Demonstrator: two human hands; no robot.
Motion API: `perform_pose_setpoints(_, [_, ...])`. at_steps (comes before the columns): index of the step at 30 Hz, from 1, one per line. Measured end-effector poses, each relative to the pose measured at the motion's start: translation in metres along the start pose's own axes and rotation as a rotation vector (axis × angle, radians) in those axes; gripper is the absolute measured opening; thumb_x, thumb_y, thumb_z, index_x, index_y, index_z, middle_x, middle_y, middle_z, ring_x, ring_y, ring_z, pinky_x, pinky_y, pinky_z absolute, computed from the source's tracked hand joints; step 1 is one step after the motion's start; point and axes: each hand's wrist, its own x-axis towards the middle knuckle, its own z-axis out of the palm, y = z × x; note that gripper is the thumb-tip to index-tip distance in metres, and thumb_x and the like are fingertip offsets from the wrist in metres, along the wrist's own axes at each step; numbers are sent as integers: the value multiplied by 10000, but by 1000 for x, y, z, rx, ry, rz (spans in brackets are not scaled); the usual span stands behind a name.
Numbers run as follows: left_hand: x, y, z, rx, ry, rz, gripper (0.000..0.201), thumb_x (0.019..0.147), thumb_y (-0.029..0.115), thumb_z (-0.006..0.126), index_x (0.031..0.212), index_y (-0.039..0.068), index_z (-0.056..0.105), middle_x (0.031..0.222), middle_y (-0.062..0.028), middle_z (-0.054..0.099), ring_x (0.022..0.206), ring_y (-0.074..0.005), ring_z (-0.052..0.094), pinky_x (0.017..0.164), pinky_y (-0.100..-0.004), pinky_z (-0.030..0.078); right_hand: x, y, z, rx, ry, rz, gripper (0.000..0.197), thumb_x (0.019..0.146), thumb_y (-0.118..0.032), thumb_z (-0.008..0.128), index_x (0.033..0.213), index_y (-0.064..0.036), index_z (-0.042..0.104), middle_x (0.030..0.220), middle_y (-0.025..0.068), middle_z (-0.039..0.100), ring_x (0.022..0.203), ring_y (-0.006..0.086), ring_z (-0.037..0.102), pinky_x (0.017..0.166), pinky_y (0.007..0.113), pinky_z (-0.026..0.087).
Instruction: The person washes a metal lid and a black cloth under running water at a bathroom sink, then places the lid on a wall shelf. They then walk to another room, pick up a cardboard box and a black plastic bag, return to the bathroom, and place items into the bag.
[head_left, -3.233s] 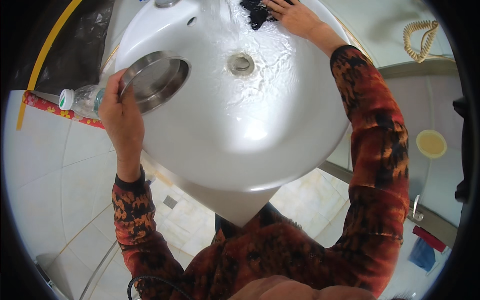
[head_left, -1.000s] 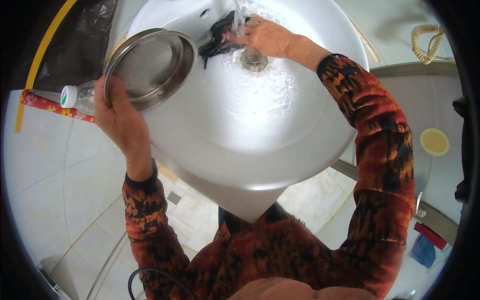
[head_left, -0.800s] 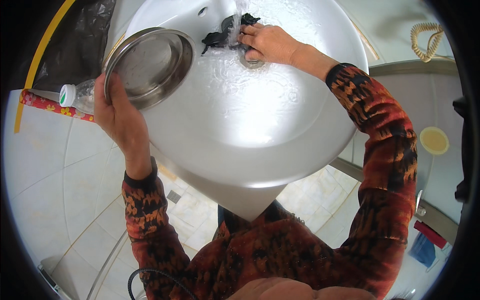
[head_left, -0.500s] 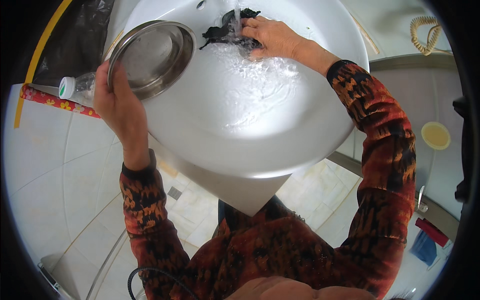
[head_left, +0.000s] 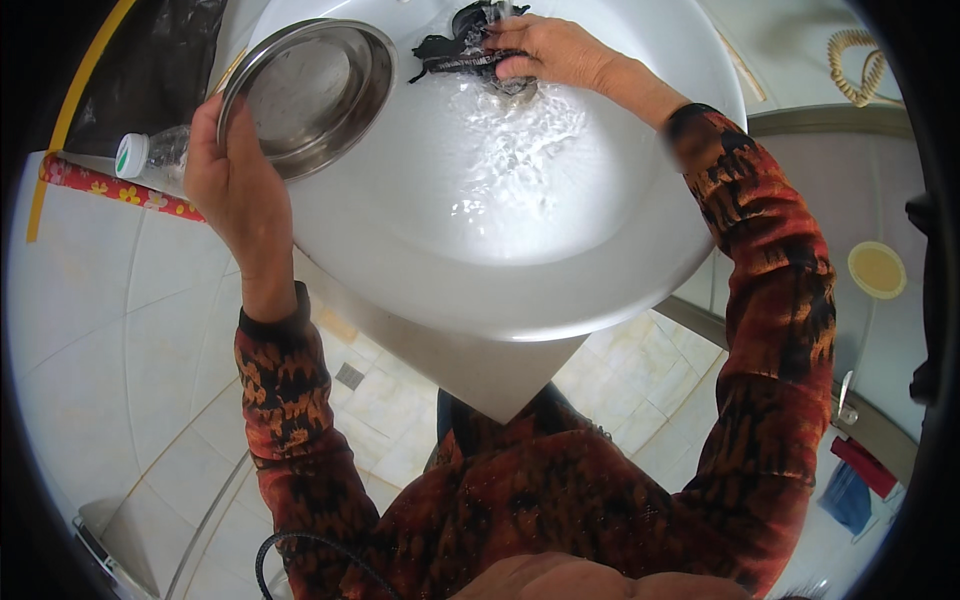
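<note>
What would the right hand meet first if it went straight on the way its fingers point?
The right hand would meet the black cloth, which it already touches in the sink; depth beyond is unclear.

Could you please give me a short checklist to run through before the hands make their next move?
1. Left hand holding the steel dish by its rim: ok.
2. Steel dish held apart from the running water: ok.
3. Right hand touching the black cloth: ok.
4. Black cloth firmly gripped: cannot tell, fingers partly hide it.
5. Water turned off: not ok, it is running into the sink.
6. Bottle capped: ok.
</note>
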Motion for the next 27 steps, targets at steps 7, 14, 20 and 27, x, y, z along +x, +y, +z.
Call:
perform_pose_setpoints(7, [0,2,0,82,5,-14,158,858,90,509,964,-4,578,824,4,579,766,-61,493,714,-184,387,25,45,0,-262,330,-224,265,772,-249,544,951,-56,579,885,113,570,788,259,579,691,360,485])
perform_pose_setpoints(14, [1,-3,-1,70,8,-26,148,863,80,493,953,-4,575,834,-5,576,779,-68,494,721,-192,392,-33,88,-11,-449,190,7,170,753,-161,544,881,-51,566,890,131,574,835,274,566,681,374,486])
perform_pose_setpoints(20, [1,-2,0,75,-23,3,140,871,87,487,940,-4,567,845,-21,581,784,-82,506,742,-198,396,-104,40,-16,-442,-204,83,139,731,-86,521,847,-69,597,827,125,580,760,274,591,663,360,491])
perform_pose_setpoints(27, [1,0,2,66,17,38,157,878,78,466,972,-6,559,883,-39,586,823,-112,531,767,-220,408,-106,-61,-7,-13,-434,-120,158,702,-70,515,807,-59,633,746,151,622,706,295,620,645,384,502])
